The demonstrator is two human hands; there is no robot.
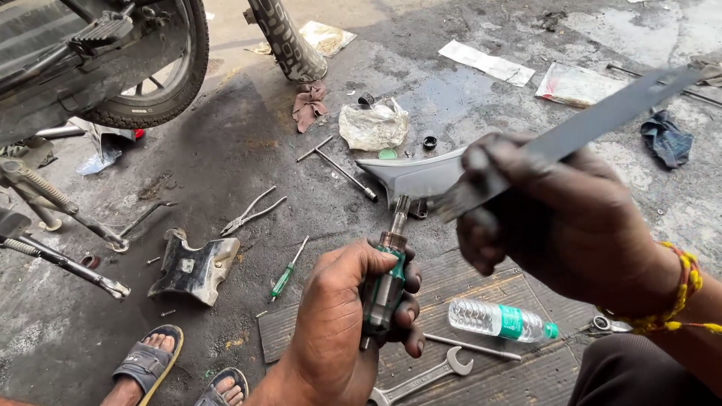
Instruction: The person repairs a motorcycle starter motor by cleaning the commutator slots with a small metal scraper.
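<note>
At centre frame, the left hand clenches a green-handled screwdriver against a grey motorcycle panel, gripped tight by the right hand; the fastener's state cannot be told.

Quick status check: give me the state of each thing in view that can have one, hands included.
left hand: closed around the screwdriver
screwdriver: upright, tip against the panel
right hand: gripping the grey body panel
grey body panel: held off the ground
water bottle: capped, lying on its side
pliers: lying on the ground, handles apart
open-end wrench: lying flat
motorcycle rear wheel: standing on the ground
</note>
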